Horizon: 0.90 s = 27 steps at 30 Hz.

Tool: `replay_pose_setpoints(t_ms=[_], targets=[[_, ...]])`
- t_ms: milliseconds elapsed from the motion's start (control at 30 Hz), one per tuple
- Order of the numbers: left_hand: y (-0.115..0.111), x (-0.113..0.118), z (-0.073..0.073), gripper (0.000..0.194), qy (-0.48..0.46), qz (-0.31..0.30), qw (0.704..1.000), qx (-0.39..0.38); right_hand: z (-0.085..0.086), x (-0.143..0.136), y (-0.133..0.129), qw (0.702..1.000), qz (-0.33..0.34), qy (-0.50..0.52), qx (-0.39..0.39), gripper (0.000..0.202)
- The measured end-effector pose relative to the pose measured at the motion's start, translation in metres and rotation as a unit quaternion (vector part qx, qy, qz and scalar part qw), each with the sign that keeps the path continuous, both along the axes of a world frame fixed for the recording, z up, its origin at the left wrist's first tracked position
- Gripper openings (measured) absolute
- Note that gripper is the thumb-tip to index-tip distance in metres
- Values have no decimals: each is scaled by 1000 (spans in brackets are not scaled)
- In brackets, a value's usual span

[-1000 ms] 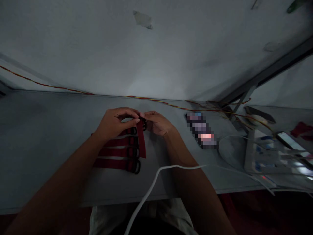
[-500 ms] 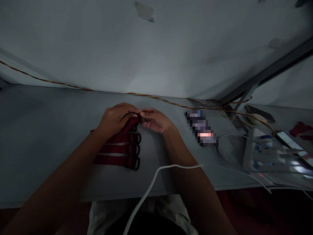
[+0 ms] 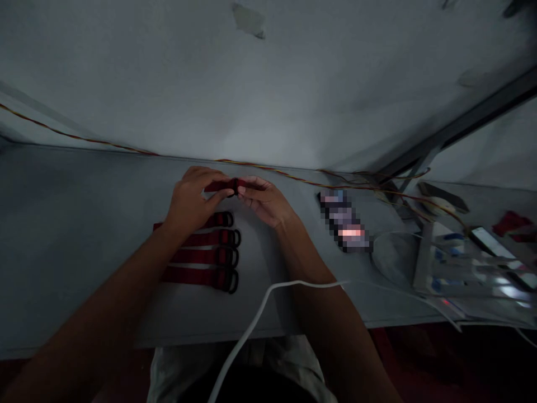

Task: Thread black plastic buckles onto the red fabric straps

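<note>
Between my two hands a dark red strap point(image 3: 218, 185) with a black ring or buckle is stretched level, just above the table. My left hand point(image 3: 193, 196) is closed on it, thumb and fingers pinching near the buckle. My right hand point(image 3: 265, 197) pinches the strap's short end on the other side of the buckle. Below my left hand, several similar red straps point(image 3: 195, 256) lie side by side in a row, their black rings point(image 3: 232, 257) all facing right. The left hand and forearm hide part of them.
The grey table point(image 3: 84, 224) meets a pale wall with a twisted red-yellow wire point(image 3: 268, 166) along it. To the right lie a blurred-out phone point(image 3: 346, 221) and a clear plastic rack point(image 3: 453, 263). A white cable point(image 3: 260, 319) arches across the front near my right forearm.
Both hands have moved slightly up, lifting the strap they hold away from the row. Another strap's ring now shows at the top of the row. The red end now shows between my right fingers.
</note>
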<state>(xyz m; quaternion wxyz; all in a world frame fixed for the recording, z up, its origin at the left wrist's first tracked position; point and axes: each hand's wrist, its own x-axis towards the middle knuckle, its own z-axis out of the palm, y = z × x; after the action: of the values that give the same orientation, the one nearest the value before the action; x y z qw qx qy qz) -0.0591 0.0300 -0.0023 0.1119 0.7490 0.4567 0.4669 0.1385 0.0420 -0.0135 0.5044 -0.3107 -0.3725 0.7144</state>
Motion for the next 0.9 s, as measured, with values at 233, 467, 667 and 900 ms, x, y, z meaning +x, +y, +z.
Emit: replay_pose_setpoints(t_ms=[233, 467, 667, 900], targets=[[1, 0, 5, 25, -179, -52, 957, -223, 3, -8, -4, 997, -12, -44, 68, 36], [2, -5, 6, 29, -270, -104, 897, -335, 6, -14, -8, 975, -4, -138, 172, 37], [4, -5, 4, 36, -251, -96, 899, -347, 10, -18, -11, 877, -66, -347, 327, 23], [6, -7, 3, 44, -238, -84, 895, -368, 4, -17, -6, 803, -97, -413, 419, 24]])
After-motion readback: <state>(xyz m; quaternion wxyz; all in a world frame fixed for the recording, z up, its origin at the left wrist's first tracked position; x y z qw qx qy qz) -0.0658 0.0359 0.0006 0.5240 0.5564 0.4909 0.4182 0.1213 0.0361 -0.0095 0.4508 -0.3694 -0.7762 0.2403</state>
